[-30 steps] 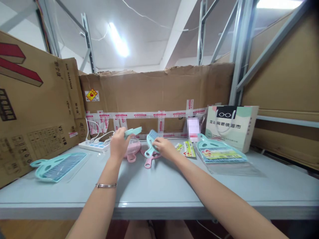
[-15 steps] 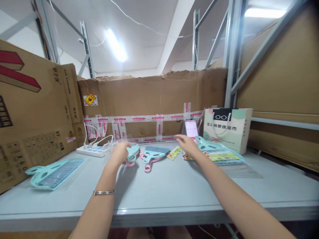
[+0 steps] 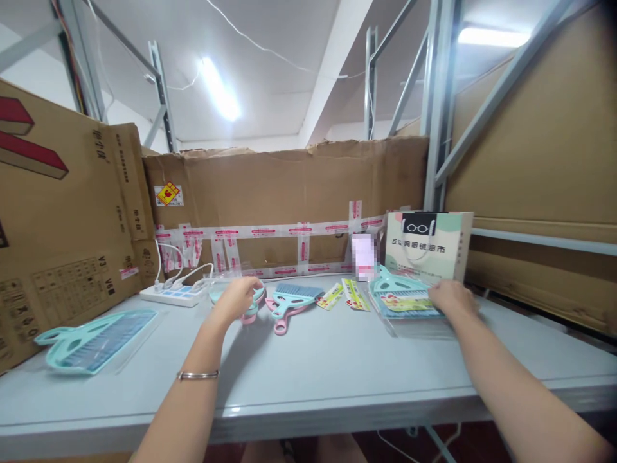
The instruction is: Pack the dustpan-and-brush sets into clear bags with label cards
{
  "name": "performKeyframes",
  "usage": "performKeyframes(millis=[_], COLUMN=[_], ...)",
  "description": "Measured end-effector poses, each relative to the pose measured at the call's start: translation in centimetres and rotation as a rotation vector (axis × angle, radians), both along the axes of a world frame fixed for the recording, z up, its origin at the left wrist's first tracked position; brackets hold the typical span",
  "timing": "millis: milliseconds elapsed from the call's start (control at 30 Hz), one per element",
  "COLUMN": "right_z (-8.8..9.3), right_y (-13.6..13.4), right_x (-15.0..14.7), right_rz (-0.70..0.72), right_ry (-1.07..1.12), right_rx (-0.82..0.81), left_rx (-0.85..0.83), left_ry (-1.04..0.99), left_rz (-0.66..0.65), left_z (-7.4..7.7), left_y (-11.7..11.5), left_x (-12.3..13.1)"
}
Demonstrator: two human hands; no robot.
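Note:
My left hand (image 3: 240, 297) bends its fingers over the turquoise and pink dustpans (image 3: 259, 297) left of the middle; the hand hides part of them. My right hand (image 3: 453, 299) is closed at the right end of a turquoise dustpan and brush set (image 3: 405, 283) in a clear plastic bag with a yellow-green label. Its fingertips are partly hidden at the bag's edge. Between the hands lie stacked small brushes (image 3: 295, 299), turquoise over pink. Two label cards, one (image 3: 331, 296) left of the other (image 3: 355, 295), rest to the right of the brushes.
Another bagged turquoise dustpan set (image 3: 99, 341) lies on the table (image 3: 308, 373) at left. A white power strip (image 3: 171, 294) with plugged cables stands behind. A paper bag (image 3: 429, 244) and a pale phone-like screen (image 3: 365, 256) stand at back right. Cardboard (image 3: 270, 186) closes off the rear.
My right hand has moved right, from above the label cards to the right end of the bagged set, uncovering the cards. My left hand stays at the dustpans. The view has shifted slightly.

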State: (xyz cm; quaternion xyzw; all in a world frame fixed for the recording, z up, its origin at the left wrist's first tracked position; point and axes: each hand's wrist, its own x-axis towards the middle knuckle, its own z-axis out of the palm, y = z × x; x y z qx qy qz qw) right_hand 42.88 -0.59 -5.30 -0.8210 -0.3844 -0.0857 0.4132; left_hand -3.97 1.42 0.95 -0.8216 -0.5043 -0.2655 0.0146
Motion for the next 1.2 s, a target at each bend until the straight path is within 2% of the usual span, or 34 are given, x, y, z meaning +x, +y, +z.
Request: performKeyframes(millis=[67, 133, 300, 367, 533, 600, 667, 733, 867, 933, 1033, 1200], right_z=[1.1, 2.2, 3.8, 4.0, 4.6, 5.0, 5.2, 5.1, 4.1, 3.6, 2.9, 2.6], right_y=[-0.9, -1.6, -1.3, -0.1, 3.4, 4.5, 5.1, 4.9, 2.8, 1.8, 1.4, 2.0], right_x=[-1.3, -2.3, -4.3, -6.2, -14.8, -18.6, -21.6, -23.5, -24.5, -24.8, -25.6, -26.6], right_rz=[-0.08, -0.092, -0.004, 0.123, 0.586, 0.727, 0.813, 0.832, 0.848, 0.97, 1.111, 1.09], right_ry=[-0.105, -0.152, -0.004, 0.016, 0.062, 0.089, 0.151, 0.223, 0.225, 0.292, 0.616, 1.186], right_rx=[-0.021, 0.041, 0.212, 0.272, 0.283, 0.247, 0.245, 0.322, 0.61, 0.582, 0.422, 0.394], left_rx=[0.027, 0.058, 0.105, -0.007, -0.546, -0.6, -0.549, -0.469, -0.33, -0.266, -0.198, -0.189], left_ry=[-0.014, -0.049, -0.261, -0.416, -0.848, -0.921, -0.964, -1.01, -1.113, -1.154, -1.232, -1.237], left_rz=[-0.013, -0.027, -0.073, -0.117, -0.214, -0.177, -0.093, -0.016, 0.053, 0.078, 0.096, 0.004], left_z=[0.1, 0.2, 0.4, 0.2, -0.1, -0.1, -0.1, -0.1, -0.3, -0.4, -0.5, -1.0], left_y=[-0.1, -0.2, -0.5, -0.8, -2.0, -2.3, -2.2, -1.7, -0.6, -0.4, -0.1, 0.1], left_x=[0.1, 0.2, 1.3, 2.3, 4.5, 4.6, 4.3, 3.9, 3.6, 3.5, 3.2, 3.3])
